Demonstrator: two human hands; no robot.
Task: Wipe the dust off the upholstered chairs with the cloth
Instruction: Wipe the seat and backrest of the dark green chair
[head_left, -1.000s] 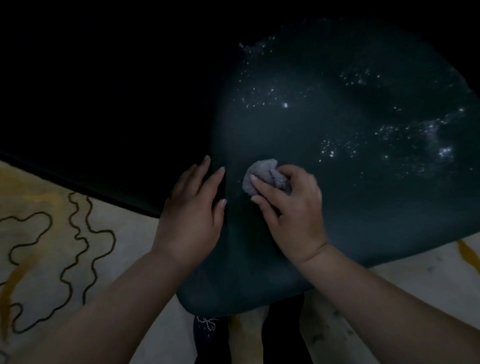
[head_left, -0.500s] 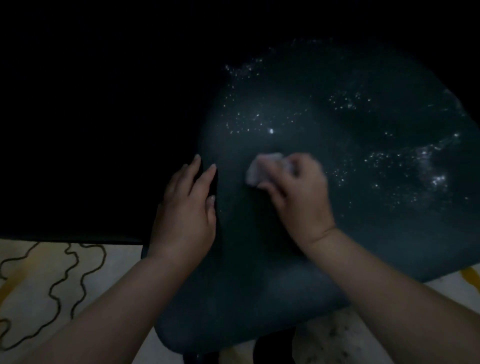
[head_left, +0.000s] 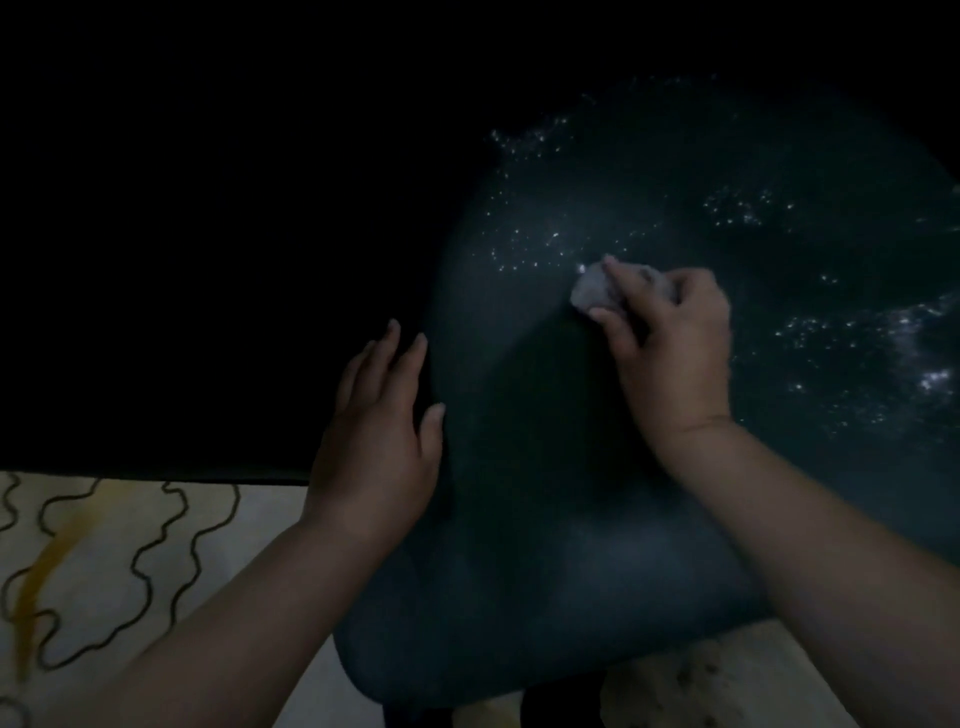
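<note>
Right hand (head_left: 670, 343) gripping balled cloth (head_left: 592, 291) on chair seat (head_left: 545, 545); dust specks (head_left: 530, 244) lying just beyond, up-left. Left hand (head_left: 379, 441) resting flat, fingers straight, bracing seat edge.

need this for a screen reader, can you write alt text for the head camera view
A person's right hand grips a balled grey cloth against a dark upholstered chair seat flecked with pale dust, while the left hand rests flat on the seat's left edge. The scene is dim; a pale floor covering with wavy black lines shows lower left.
</note>
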